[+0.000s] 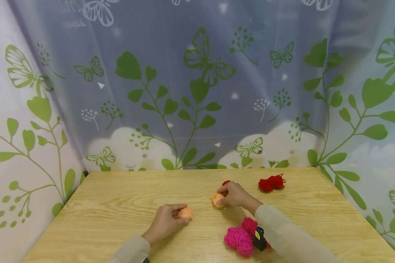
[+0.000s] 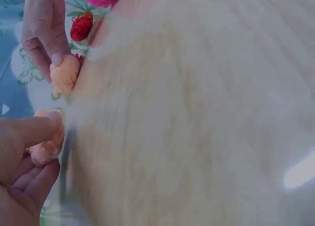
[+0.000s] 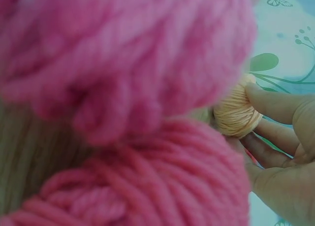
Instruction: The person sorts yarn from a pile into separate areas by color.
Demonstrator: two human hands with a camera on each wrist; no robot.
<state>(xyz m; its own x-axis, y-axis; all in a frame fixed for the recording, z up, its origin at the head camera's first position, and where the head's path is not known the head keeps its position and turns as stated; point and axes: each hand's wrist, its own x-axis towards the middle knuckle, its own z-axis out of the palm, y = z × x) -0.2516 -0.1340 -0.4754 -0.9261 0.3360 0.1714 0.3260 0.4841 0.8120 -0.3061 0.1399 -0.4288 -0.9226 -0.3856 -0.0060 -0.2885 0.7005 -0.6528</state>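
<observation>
My left hand (image 1: 167, 221) pinches a small peach ball of yarn (image 1: 186, 213) between thumb and fingers, left of the table's middle. In the left wrist view the thumb lies across that peach ball (image 2: 47, 142). Farther to the right, my right hand (image 1: 234, 195) grips a second peach ball of yarn (image 1: 218, 200); its wound strands show in the right wrist view, where the ball (image 3: 237, 110) sits between thumb and fingertips. A bit of red yarn (image 1: 226, 182) shows just behind the right hand, mostly hidden by it.
Pink yarn balls (image 1: 239, 241) lie near the right forearm, with a darker pink ball (image 1: 249, 225) against them. The black wrist camera (image 1: 259, 238) overlaps them. Red yarn balls (image 1: 271, 183) lie at the back right of the wooden table (image 1: 125, 190). A patterned curtain (image 1: 197, 109) hangs behind.
</observation>
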